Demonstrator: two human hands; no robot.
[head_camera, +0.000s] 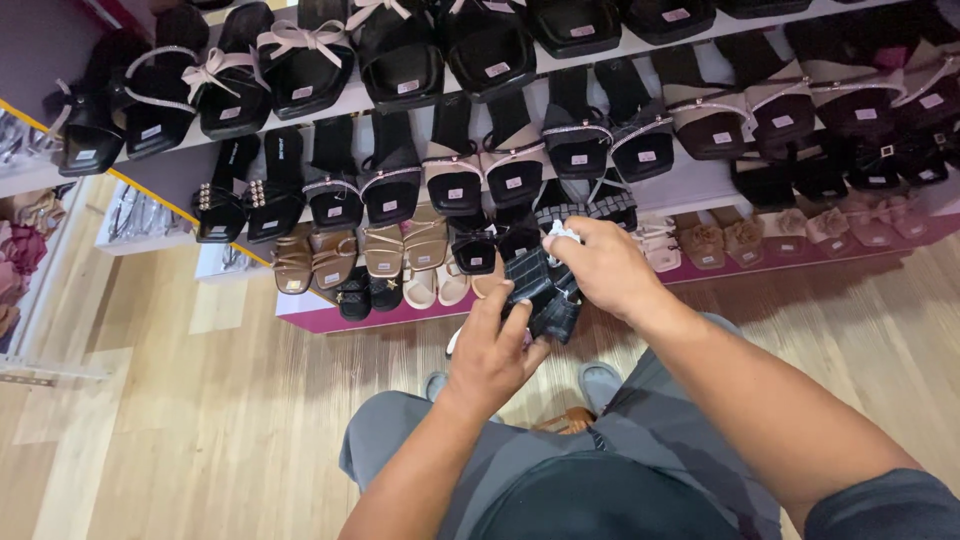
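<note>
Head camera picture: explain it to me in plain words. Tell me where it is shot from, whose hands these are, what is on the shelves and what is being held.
There is no machine here. The single picture comes from a camera worn on a person's head, looking down past their own arms and grey trousers to a wooden floor.

In front stand stepped display shelves filled with rows of sandals, mostly black, with some tan and pink pairs lower down. Most carry small tags.

The left hand and the right hand meet over a dark quilted sandal, gripping it from below and above. The right hand's fingers also pinch something small and white, perhaps a tag or a piece of paper; it is too small to tell.
</note>
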